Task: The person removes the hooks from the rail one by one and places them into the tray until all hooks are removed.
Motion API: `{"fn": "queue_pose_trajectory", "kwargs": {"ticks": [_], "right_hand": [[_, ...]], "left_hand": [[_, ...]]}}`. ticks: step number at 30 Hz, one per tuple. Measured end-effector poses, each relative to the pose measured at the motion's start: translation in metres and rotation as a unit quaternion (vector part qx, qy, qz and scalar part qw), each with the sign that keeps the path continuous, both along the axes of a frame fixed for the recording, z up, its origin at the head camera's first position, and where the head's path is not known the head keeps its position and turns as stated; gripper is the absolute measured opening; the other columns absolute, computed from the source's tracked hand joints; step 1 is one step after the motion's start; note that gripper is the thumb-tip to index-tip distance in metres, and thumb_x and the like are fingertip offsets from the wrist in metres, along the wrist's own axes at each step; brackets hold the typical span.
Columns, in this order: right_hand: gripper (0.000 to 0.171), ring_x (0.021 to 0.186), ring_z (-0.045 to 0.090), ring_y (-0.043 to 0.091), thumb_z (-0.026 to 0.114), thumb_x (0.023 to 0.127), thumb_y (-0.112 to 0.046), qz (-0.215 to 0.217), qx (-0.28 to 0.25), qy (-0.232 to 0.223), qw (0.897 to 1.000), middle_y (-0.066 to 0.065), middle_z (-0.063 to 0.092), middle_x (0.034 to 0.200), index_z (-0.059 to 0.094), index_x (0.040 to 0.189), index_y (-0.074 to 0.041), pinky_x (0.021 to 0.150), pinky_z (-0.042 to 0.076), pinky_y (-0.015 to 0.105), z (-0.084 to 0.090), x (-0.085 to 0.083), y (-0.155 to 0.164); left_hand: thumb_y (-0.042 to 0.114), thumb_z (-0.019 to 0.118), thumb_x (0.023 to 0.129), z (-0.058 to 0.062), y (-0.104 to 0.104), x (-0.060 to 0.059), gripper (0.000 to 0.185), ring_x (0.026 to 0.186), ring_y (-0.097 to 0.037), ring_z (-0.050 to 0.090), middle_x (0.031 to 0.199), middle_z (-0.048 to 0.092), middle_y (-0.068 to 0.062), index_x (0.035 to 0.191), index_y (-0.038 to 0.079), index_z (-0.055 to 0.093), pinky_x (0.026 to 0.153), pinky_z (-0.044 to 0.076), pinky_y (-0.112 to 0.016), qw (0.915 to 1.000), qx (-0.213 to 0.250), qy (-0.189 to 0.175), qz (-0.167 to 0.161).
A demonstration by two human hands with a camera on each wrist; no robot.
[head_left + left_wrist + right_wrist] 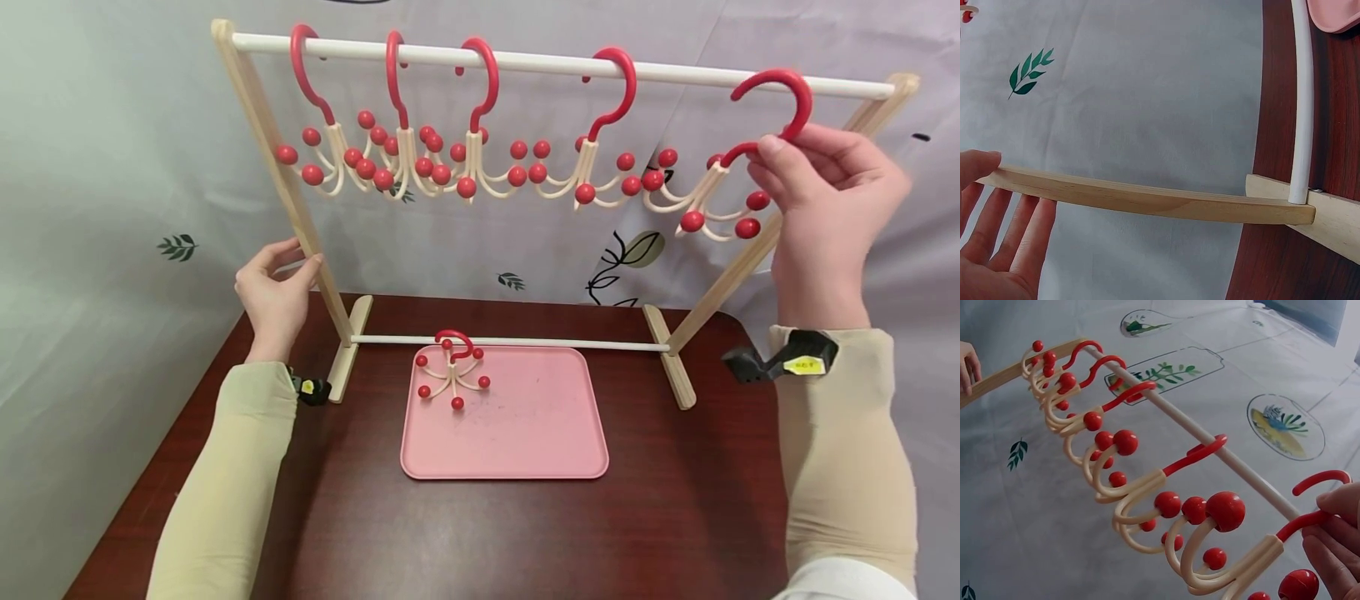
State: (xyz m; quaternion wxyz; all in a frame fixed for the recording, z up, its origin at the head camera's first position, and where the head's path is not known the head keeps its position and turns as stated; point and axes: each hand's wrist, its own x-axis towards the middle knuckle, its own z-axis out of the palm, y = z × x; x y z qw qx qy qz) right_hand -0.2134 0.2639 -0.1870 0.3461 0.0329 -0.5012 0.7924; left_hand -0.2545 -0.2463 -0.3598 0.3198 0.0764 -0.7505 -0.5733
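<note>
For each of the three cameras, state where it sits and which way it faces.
Head: above, facing down and forward at the rack, tray, both forearms, left hand and right hand.
Left wrist: beside the rack's leg, facing along it; open fingers show.
Right wrist: below the rail, facing along the hung hooks; fingers pinch the held hook.
Shared: head and right wrist both show that hook.

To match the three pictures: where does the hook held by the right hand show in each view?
Head: the held hook is at upper right, at the rail's right end, pinched by the right hand.
Left wrist: not in it.
Right wrist: lower right, against the fingertips.
Shared landmark: the wooden side post.
</note>
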Motion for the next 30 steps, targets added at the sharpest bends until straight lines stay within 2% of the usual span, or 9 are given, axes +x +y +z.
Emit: {"fn": "queue_pose_trajectory", "kwargs": {"ticks": [10,16,23,30], "right_hand": [[0.053,0.083,0.073,0.030,0.095,0.065,0.002,0.022,0.005,-0.018,1.000,0.022,0.071,0.096,0.071,0.110,0.013,0.084,0.057,0.036,-0.034,0.005,0.003],[0.047,0.077,0.074,0.030,0.092,0.068,0.008,0.034,0.012,-0.007,0.999,0.024,0.071,0.090,0.069,0.108,0.018,0.080,0.058,0.038,-0.056,0.006,-0.001],[0.043,0.074,0.073,0.027,0.091,0.072,0.003,0.025,0.059,-0.013,0.998,0.022,0.073,0.090,0.069,0.106,0.018,0.073,0.061,0.029,-0.077,0.012,-0.008],[0.037,0.070,0.072,0.024,0.088,0.075,0.006,0.046,0.081,-0.017,0.995,0.020,0.073,0.087,0.069,0.104,0.018,0.069,0.061,0.028,-0.096,0.014,-0.019]], "left_hand": [[0.023,0.082,0.088,0.001,0.000,0.000,0.034,0.087,-0.013,0.072,0.110,0.074,-0.005,0.121,0.017,0.077,0.068,0.056,-0.016,1.0000,-0.001,-0.003,0.000],[0.024,0.082,0.088,0.000,0.001,0.000,0.034,0.087,-0.012,0.071,0.110,0.073,-0.005,0.121,0.018,0.076,0.068,0.056,-0.015,1.0000,-0.002,-0.005,-0.001],[0.024,0.082,0.088,0.000,0.001,0.000,0.034,0.087,-0.012,0.071,0.111,0.074,-0.005,0.121,0.017,0.077,0.069,0.056,-0.016,1.0000,-0.002,-0.003,-0.001],[0.023,0.082,0.088,0.001,0.000,0.001,0.033,0.088,-0.014,0.072,0.110,0.074,-0.005,0.121,0.017,0.077,0.069,0.056,-0.016,1.0000,0.001,-0.001,-0.002]]}}
